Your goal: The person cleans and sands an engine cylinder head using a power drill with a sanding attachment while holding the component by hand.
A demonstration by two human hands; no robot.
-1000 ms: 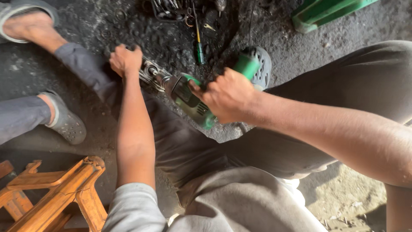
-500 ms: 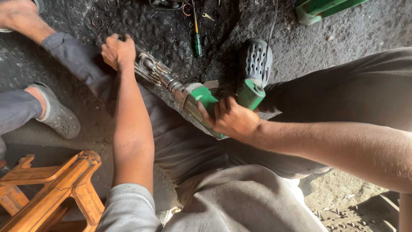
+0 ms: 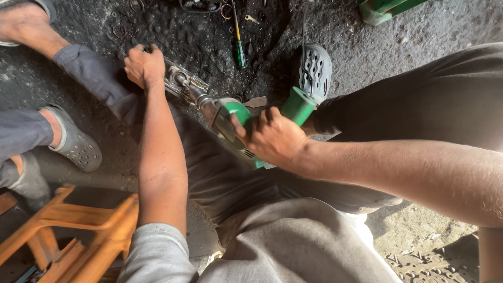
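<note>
My right hand (image 3: 272, 137) grips a green power drill (image 3: 237, 123) by its body, over my lap. The drill's metal nose points up-left into a shiny metal part (image 3: 181, 83) lying on the dark floor. My left hand (image 3: 142, 64) is closed on the left end of that metal part and presses it down. My grey clog (image 3: 314, 68) rests just right of the drill's green handle.
Another person's legs and grey clogs (image 3: 76, 144) are at the left. An orange wooden stool (image 3: 68, 230) stands at the lower left. A green-handled screwdriver (image 3: 239, 47) and small metal rings lie on the grimy floor above. A green object (image 3: 387, 8) sits at the top right.
The drill and both hands have shifted slightly down and left in view; my right hand has slid further onto the drill's body. My left hand keeps its hold on the metal part.
</note>
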